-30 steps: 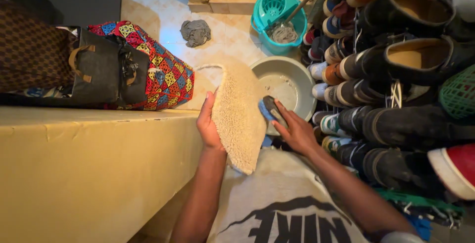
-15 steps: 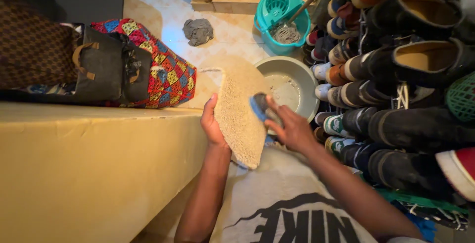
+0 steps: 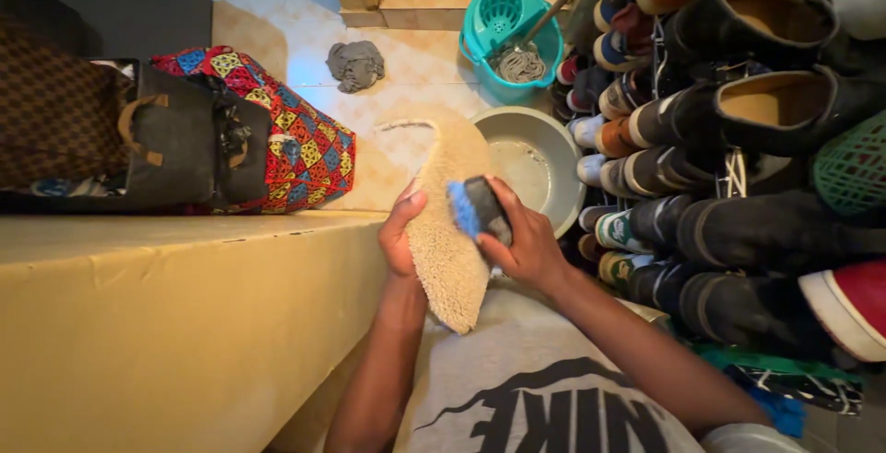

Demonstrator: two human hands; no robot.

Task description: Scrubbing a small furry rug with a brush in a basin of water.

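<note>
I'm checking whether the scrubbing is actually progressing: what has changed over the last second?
The right hand has drawn the blue-bristled brush leftward across the beige shaggy mat, from its right edge onto its middle. The left hand still grips the mat's left edge, now with the thumb curled over the pile. The grey basin, teal mop bucket and shoes stayed put.

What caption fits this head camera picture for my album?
Left hand holds a fluffy beige mat while the right hand presses a blue brush on it, above a grey basin.
</note>
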